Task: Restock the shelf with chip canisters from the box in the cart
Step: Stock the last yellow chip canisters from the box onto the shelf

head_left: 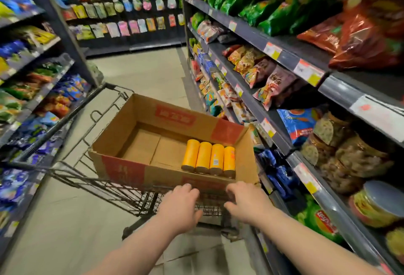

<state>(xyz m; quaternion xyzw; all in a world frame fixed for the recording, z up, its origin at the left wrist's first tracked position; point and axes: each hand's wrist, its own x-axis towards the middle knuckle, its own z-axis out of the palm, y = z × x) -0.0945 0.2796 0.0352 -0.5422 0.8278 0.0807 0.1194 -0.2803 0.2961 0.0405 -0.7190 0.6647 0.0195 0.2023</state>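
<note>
An open cardboard box (122,166) rests on a wire shopping cart (91,176) in a shop aisle. Several yellow chip canisters (208,158) lie side by side in the box's near right corner; the rest of its floor is bare. My left hand (181,204) and my right hand (244,202) both curl over the cart's handle bar at the near edge of the box. The shelf (310,178) on the right holds snack bags and lidded tubs.
Shelving with snack bags (28,91) lines the left side of the aisle. A back wall of hanging packets (131,12) closes the far end. Tiled floor (140,73) stretches ahead of the cart. The cart stands close to the right shelf.
</note>
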